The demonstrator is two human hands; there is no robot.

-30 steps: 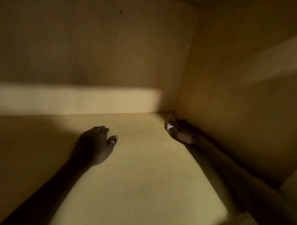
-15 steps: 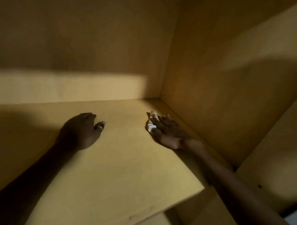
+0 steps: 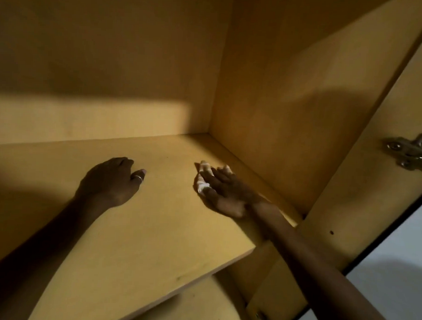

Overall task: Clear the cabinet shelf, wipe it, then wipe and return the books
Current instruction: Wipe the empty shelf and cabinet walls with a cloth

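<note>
The yellow wooden cabinet shelf (image 3: 134,241) has nothing standing on it; no books are in view. My left hand (image 3: 110,182) rests knuckles-up on the shelf's middle, fingers curled under, with a ring on the thumb and nothing in it. My right hand (image 3: 224,192) lies flat on the shelf near the right wall. Its fingers press on a small white cloth (image 3: 201,183), of which only bits show past the fingertips.
The cabinet's back wall (image 3: 100,70) and right side wall (image 3: 291,115) close the shelf in. A metal hinge (image 3: 413,151) sits on the right frame, beside the open door's edge. Below the shelf's front edge a lower shelf (image 3: 198,311) is partly visible.
My right hand has slid with the cloth out of the back right corner toward the front. My left hand has stayed put. My view has pulled back and the hinge has appeared.
</note>
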